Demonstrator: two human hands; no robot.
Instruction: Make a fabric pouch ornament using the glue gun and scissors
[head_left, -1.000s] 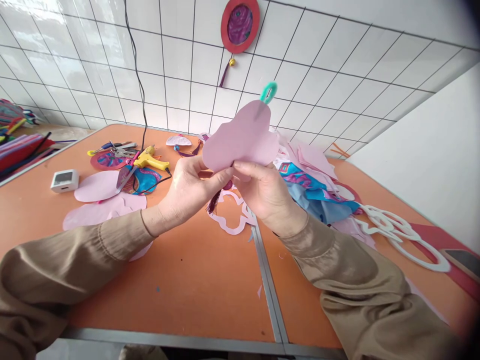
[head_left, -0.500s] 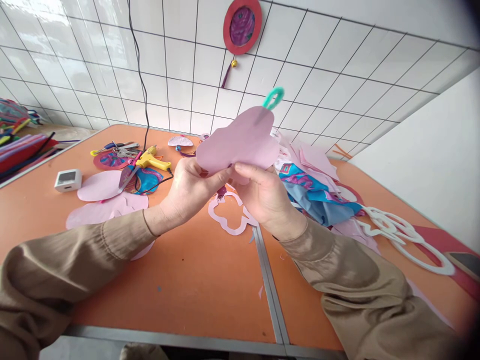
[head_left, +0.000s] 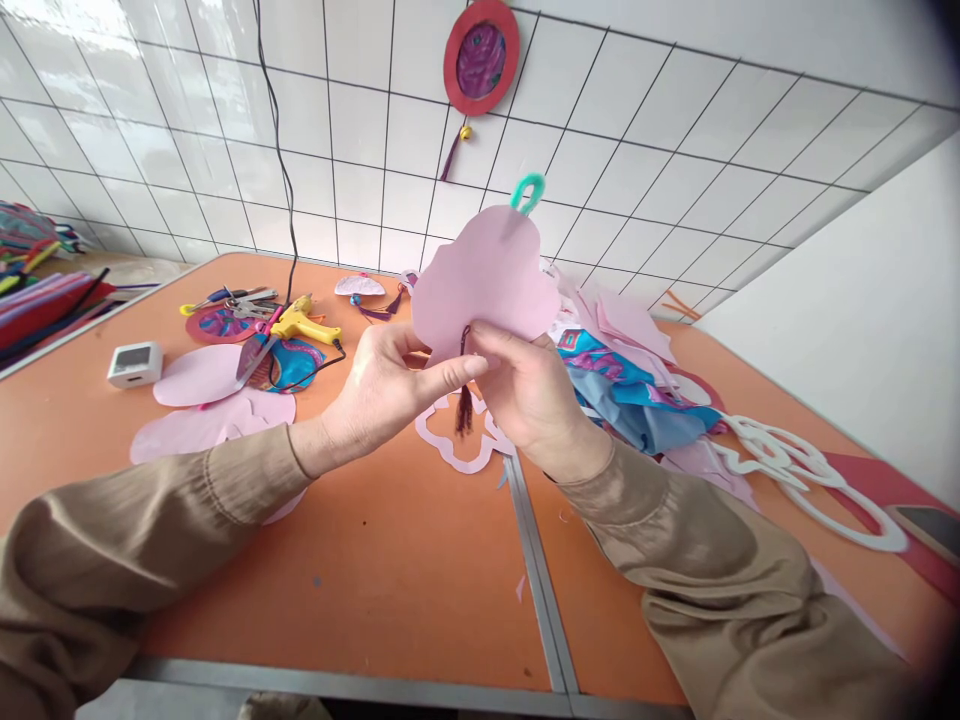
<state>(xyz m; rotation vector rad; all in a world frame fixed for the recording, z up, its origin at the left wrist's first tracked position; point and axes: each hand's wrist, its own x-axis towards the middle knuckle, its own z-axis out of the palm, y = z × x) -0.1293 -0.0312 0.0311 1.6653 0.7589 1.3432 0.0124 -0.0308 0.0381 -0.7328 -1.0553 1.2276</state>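
Observation:
A pink paper cutout [head_left: 480, 270] with a wavy, rounded outline is held up in front of me. A green fuzzy loop [head_left: 529, 192] sticks out of its top. From its lower part hangs a dark maroon tassel [head_left: 465, 405]. My right hand [head_left: 525, 385] pinches the lower right edge, thumb on the near face. My left hand [head_left: 397, 385] is closed at the lower left edge, its fingers partly behind the paper and its thumb across the tassel's cord. Below the hands, a pink flower-shaped paper outline [head_left: 461, 464] lies on the orange table [head_left: 360, 590].
A yellow glue gun [head_left: 304, 322], scissors [head_left: 259, 355], pink paper pieces [head_left: 199, 375] and a small white box [head_left: 135, 364] lie left. Blue fabric [head_left: 645, 410], paper scraps and white cut outlines [head_left: 847, 510] are at right. A red round ornament [head_left: 481, 58] hangs on the tiled wall.
The pink cutout has turned and its top has shifted slightly left. The tassel now hangs in plain view in front of it, and my left thumb has moved lower.

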